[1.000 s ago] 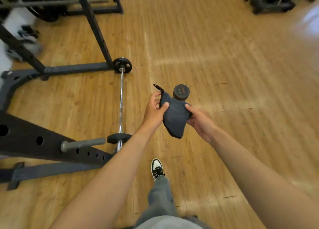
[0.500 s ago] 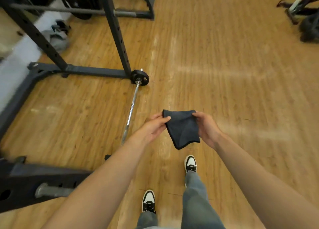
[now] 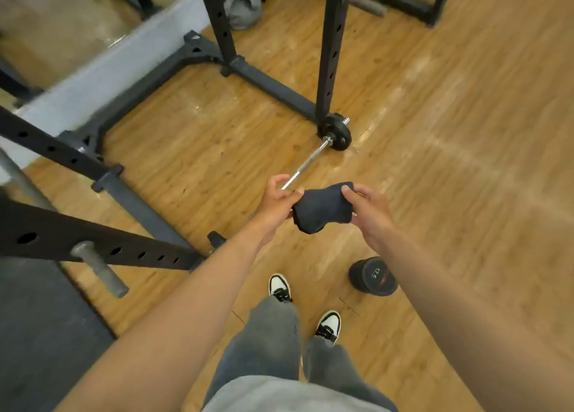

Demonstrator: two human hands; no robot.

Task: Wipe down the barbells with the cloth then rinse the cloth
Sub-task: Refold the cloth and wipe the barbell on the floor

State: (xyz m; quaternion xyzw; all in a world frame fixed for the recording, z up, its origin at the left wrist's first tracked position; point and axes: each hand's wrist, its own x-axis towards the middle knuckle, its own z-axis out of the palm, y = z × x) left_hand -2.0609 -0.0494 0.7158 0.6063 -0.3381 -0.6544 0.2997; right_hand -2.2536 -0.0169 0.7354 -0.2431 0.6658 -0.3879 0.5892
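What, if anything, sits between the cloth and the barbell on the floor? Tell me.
Nothing visible does. Both the left hand and right hand hold the cloth in the air above the barbell, whose chrome shaft runs bare up to its plate. The dumbbell lies nearer the feet, off that path.

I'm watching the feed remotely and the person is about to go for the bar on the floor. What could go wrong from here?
1. A dumbbell sits on the floor right beside the right shoe; a step that way could trip on it or stub a toe.
2. The barbell lies against the rack upright, so bending to wipe it risks bumping the frame.
3. The cloth is bunched between the left hand and right hand; wiping may cover little.
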